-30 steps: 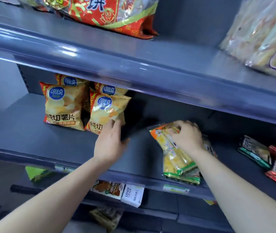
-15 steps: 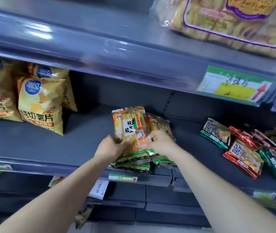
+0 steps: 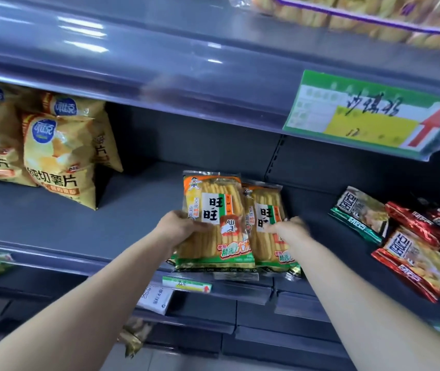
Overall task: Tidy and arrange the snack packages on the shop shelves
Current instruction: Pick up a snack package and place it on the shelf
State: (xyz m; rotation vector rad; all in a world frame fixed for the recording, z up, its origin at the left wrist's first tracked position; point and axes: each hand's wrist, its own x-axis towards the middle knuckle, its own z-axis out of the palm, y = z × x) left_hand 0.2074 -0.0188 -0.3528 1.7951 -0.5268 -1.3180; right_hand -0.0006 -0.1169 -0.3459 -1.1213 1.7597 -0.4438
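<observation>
Two clear packs of yellow rice crackers with orange tops and green bottoms stand side by side at the front of the middle shelf (image 3: 52,226). My left hand (image 3: 178,227) grips the left pack (image 3: 215,223) by its left edge and holds it upright. My right hand (image 3: 290,227) holds the right pack (image 3: 265,226), which sits partly behind the left one, with fingers on its front. Another pack's green edge shows beneath them.
Yellow potato chip bags (image 3: 58,156) stand at the left of the same shelf. Red and green snack packets (image 3: 411,236) lie in a loose heap at the right. A green-yellow price tag (image 3: 369,116) hangs from the upper shelf edge, with a large clear bag (image 3: 374,17) above.
My left hand left the chip bags and took the left cracker pack. Both packs were lifted from lying flat to standing upright, now separated side by side. The view shifted right.
</observation>
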